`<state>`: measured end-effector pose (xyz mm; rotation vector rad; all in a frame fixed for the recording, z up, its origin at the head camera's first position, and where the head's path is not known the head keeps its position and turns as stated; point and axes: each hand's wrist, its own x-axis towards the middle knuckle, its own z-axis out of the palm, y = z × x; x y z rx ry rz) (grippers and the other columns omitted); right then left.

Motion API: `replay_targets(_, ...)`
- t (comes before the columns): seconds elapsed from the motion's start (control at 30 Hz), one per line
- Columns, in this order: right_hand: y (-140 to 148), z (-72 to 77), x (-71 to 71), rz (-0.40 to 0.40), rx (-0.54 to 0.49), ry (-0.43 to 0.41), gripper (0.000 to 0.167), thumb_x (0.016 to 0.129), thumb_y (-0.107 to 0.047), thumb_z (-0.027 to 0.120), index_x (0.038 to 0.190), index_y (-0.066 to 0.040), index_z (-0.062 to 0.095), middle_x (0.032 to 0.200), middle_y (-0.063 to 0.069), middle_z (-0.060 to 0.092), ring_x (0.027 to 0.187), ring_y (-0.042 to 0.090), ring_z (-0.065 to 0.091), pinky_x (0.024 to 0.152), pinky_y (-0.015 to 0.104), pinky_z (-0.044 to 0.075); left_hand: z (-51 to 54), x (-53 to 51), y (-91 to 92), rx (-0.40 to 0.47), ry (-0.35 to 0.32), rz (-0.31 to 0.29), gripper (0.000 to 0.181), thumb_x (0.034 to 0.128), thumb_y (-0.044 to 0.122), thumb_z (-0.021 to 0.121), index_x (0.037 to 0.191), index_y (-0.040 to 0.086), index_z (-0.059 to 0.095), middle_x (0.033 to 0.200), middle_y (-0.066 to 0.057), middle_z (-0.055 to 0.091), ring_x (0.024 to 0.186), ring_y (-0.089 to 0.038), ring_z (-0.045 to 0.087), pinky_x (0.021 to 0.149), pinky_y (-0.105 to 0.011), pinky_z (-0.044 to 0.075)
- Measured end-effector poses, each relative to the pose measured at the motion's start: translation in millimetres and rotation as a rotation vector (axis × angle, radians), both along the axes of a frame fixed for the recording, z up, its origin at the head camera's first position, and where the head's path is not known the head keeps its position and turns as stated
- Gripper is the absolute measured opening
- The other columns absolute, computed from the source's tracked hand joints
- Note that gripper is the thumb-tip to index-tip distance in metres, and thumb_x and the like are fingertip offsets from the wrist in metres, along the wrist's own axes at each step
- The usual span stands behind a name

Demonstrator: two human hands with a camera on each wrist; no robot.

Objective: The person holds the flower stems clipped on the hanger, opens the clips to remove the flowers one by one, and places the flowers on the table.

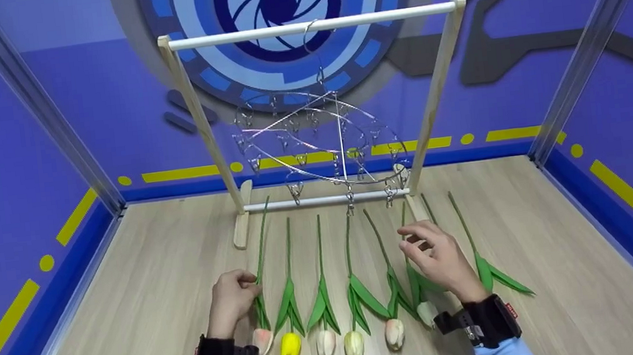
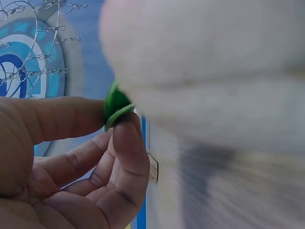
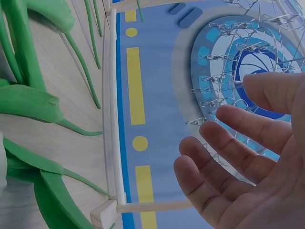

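At the left end of a row of artificial tulips, my left hand (image 1: pixel 232 301) pinches a pink-and-white tulip (image 1: pixel 264 342) by its green leaves, between thumb and fingers. In the left wrist view its pale blossom (image 2: pixel 205 62) looms large and blurred beside the pinched leaf (image 2: pixel 114 102). My right hand (image 1: pixel 442 261) hovers over the right part of the row, fingers relaxed and apart, holding nothing. Beneath it lies a whitish tulip (image 1: pixel 427 314), partly covered. The blossom of the rightmost tulip (image 1: pixel 485 271) is hidden behind my wrist.
Between my hands lie a yellow tulip (image 1: pixel 290 348) and several pale ones, stems pointing away. Behind them stands a wooden rack (image 1: pixel 436 94) with white rods. From its top rod hangs a round metal hanger (image 1: pixel 340 134) with many clips. Blue panels (image 1: pixel 16 174) enclose the wooden table (image 1: pixel 146 289).
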<state>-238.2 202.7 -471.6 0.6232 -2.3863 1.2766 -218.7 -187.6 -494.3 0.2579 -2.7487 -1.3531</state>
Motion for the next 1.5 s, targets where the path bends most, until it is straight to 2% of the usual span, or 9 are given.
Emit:
replay_targets(0.23, 0, -1.2, -1.1, -0.010, 0.025, -0.034, 0.025, 0.099, -0.006, 0.068, 0.123, -0.004, 0.071, 0.123, 0.009, 0.068, 0.100, 0.026, 0.067, 0.082, 0.035, 0.056, -3.6, -0.4, -3.8, 0.003, -0.052, 0.019, 0.020, 0.0826, -0.002, 0.071, 0.102, -0.006, 0.073, 0.089, -0.014, 0.070, 0.078, -0.024, 0.065, 0.064, -0.031, 0.051)
replay_targets(0.47, 0, -4.3, -3.4, -0.042, 0.059, -0.077, 0.028, 0.099, -0.008, 0.068, 0.127, -0.005, 0.070, 0.128, 0.010, 0.066, 0.107, 0.032, 0.065, 0.085, 0.038, 0.056, -7.3, -0.9, -5.7, -0.008, -0.068, 0.015, 0.022, 0.0782, -0.003, 0.073, 0.100, -0.006, 0.073, 0.086, -0.012, 0.070, 0.078, -0.024, 0.066, 0.066, -0.033, 0.052)
replay_targets(0.7, 0, -10.9, -5.3, -0.051, 0.085, -0.079, 0.032, 0.099, -0.008, 0.068, 0.130, -0.001, 0.067, 0.132, 0.016, 0.064, 0.111, 0.037, 0.063, 0.089, 0.054, 0.055, -10.4, 0.4, -8.5, 0.005, -0.074, 0.005, 0.023, 0.0778, -0.004, 0.072, 0.101, -0.007, 0.073, 0.091, -0.015, 0.071, 0.080, -0.026, 0.067, 0.069, -0.038, 0.055)
replay_targets(0.87, -3, -14.7, -5.7, -0.066, 0.118, -0.052, 0.035, 0.097, -0.006, 0.071, 0.130, 0.002, 0.066, 0.132, 0.019, 0.064, 0.116, 0.040, 0.063, 0.092, 0.057, 0.054, -10.9, 1.1, -8.9, 0.038, -0.096, 0.014, 0.024, 0.0793, -0.005, 0.071, 0.103, -0.009, 0.071, 0.092, -0.017, 0.070, 0.079, -0.026, 0.066, 0.067, -0.035, 0.055)
replay_targets(1.03, -10, -17.7, -5.1, -0.073, 0.166, -0.034, 0.037, 0.095, -0.006, 0.073, 0.131, 0.002, 0.066, 0.133, 0.020, 0.064, 0.127, 0.041, 0.058, 0.103, 0.056, 0.048, -10.0, 2.5, -10.1, 0.070, -0.121, 0.017, 0.024, 0.0820, -0.006, 0.071, 0.105, -0.011, 0.070, 0.093, -0.018, 0.069, 0.077, -0.024, 0.065, 0.065, -0.033, 0.054)
replay_targets(1.3, -14, -20.1, -4.7, -0.051, 0.197, -0.041, 0.038, 0.096, -0.007, 0.072, 0.132, 0.004, 0.065, 0.134, 0.022, 0.062, 0.128, 0.043, 0.057, 0.107, 0.057, 0.045, -6.6, 4.8, -16.7, 0.073, -0.134, -0.010, 0.030, 0.0838, 0.001, 0.073, 0.110, -0.011, 0.068, 0.089, -0.017, 0.067, 0.075, -0.023, 0.065, 0.064, -0.032, 0.052)
replay_targets(1.5, -14, -19.3, -3.8, -0.044, 0.198, -0.062, 0.037, 0.097, -0.009, 0.071, 0.131, 0.005, 0.065, 0.133, 0.022, 0.063, 0.127, 0.043, 0.058, 0.106, 0.056, 0.045, 1.7, 9.3, -21.4, 0.080, -0.164, -0.046, 0.029, 0.0942, 0.010, 0.068, 0.116, -0.010, 0.065, 0.090, -0.014, 0.064, 0.071, -0.022, 0.060, 0.062, -0.031, 0.047)
